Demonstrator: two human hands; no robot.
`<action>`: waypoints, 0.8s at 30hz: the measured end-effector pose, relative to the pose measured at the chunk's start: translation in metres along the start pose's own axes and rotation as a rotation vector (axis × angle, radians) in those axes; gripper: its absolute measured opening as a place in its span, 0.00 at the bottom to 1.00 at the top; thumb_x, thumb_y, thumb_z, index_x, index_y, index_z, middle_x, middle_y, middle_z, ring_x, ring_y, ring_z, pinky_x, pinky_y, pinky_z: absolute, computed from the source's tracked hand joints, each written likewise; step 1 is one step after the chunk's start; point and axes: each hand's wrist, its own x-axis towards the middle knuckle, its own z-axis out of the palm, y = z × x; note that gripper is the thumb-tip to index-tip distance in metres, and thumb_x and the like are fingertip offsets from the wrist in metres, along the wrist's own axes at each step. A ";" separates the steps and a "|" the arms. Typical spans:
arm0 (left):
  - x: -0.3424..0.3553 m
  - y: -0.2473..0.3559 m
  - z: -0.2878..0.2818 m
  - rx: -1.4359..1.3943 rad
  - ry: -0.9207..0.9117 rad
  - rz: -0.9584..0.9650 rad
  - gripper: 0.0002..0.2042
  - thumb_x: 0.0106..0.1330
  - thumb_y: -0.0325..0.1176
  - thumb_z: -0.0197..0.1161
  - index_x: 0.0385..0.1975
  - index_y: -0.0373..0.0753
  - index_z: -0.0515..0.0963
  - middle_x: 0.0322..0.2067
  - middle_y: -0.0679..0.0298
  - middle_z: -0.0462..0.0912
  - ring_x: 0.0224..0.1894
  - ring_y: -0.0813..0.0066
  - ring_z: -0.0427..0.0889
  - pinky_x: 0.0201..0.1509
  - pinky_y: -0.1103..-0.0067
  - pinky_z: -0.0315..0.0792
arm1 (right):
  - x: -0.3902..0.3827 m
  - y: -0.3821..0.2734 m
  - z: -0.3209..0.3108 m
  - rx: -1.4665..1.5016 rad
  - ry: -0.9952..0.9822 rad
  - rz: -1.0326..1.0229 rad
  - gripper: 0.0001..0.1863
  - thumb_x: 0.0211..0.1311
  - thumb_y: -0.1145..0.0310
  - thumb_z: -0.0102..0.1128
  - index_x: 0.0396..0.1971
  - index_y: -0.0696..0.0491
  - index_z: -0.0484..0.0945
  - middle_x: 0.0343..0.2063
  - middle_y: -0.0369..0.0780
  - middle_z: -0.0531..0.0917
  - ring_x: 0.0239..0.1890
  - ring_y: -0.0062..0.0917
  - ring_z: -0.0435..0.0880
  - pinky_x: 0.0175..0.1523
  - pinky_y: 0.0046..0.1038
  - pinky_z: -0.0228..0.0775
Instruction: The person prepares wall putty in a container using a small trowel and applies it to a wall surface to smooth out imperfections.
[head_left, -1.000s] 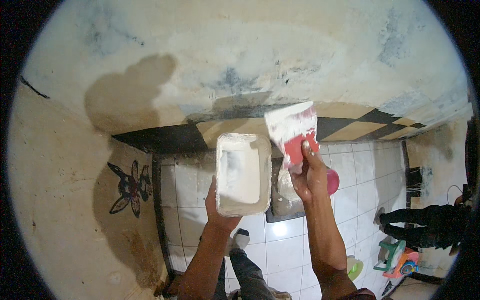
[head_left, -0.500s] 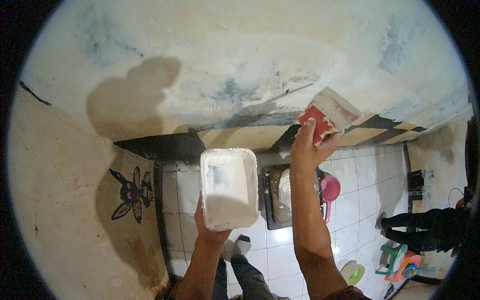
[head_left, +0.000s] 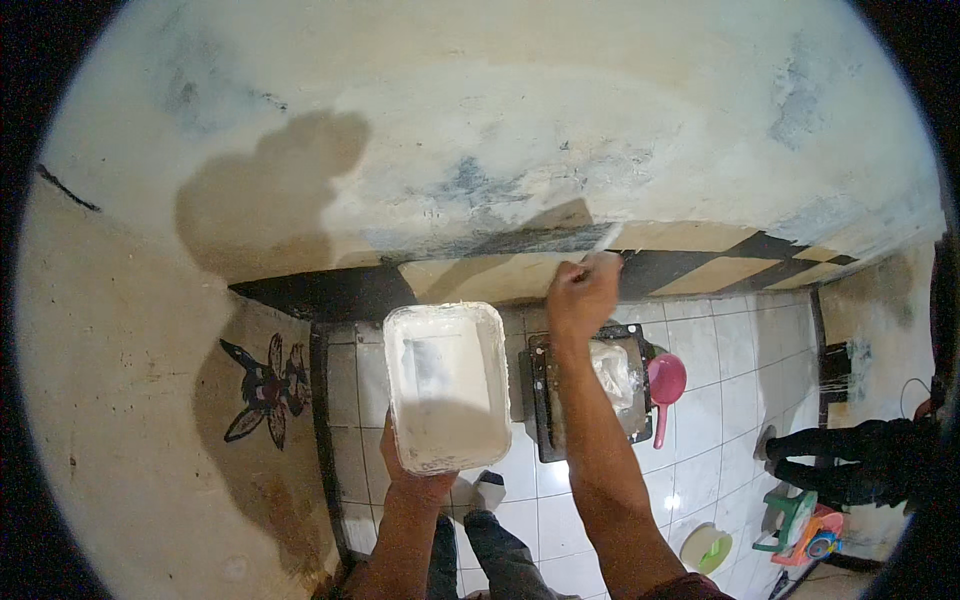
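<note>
My left hand [head_left: 418, 482] grips a white rectangular tub [head_left: 447, 455] from below and beside its near end, holding it tilted so its inside faces me. Pale, creamy filler coats the tub's walls and base. My right hand [head_left: 586, 290] is closed around a putty scraper [head_left: 609, 237], now turned almost edge-on, so only a thin pale strip of blade shows above the fist. The blade is close to the wall [head_left: 520, 130], just over the dark and cream painted band; whether it touches, I cannot tell. Smeared, bluish-grey patches mark the wall there.
On the tiled floor [head_left: 700, 340] lies a black tray [head_left: 543, 440] with a whitish plastic bag [head_left: 612, 368], and a pink dipper [head_left: 667, 376] beside it. Further right are a greenish bowl [head_left: 700, 545], a small green stool [head_left: 790, 520] and a person's dark-trousered legs [head_left: 830, 445].
My right hand has moved left and turned, bringing the scraper from its broad face to edge-on. The tub in my left hand has shifted slightly left and nearer.
</note>
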 end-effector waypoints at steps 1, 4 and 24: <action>0.000 0.002 0.002 -0.022 -0.006 -0.016 0.23 0.69 0.50 0.44 0.53 0.40 0.73 0.45 0.55 0.81 0.46 0.56 0.82 0.50 0.59 0.77 | 0.010 0.005 -0.008 0.110 0.009 0.099 0.10 0.51 0.75 0.58 0.31 0.56 0.66 0.26 0.42 0.73 0.28 0.37 0.77 0.37 0.34 0.73; 0.004 0.004 -0.021 -0.072 -0.193 -0.028 0.24 0.69 0.50 0.44 0.54 0.39 0.73 0.47 0.55 0.80 0.47 0.56 0.81 0.52 0.58 0.76 | 0.052 0.015 -0.017 0.399 0.068 0.324 0.09 0.51 0.76 0.57 0.27 0.56 0.64 0.23 0.36 0.70 0.26 0.26 0.73 0.33 0.28 0.69; -0.004 -0.005 -0.015 -0.009 -0.154 0.055 0.25 0.68 0.50 0.45 0.56 0.38 0.72 0.50 0.53 0.78 0.51 0.54 0.79 0.55 0.57 0.74 | 0.057 0.009 -0.019 1.450 -0.032 1.055 0.06 0.59 0.77 0.48 0.24 0.53 0.65 0.21 0.35 0.70 0.17 0.17 0.69 0.20 0.19 0.64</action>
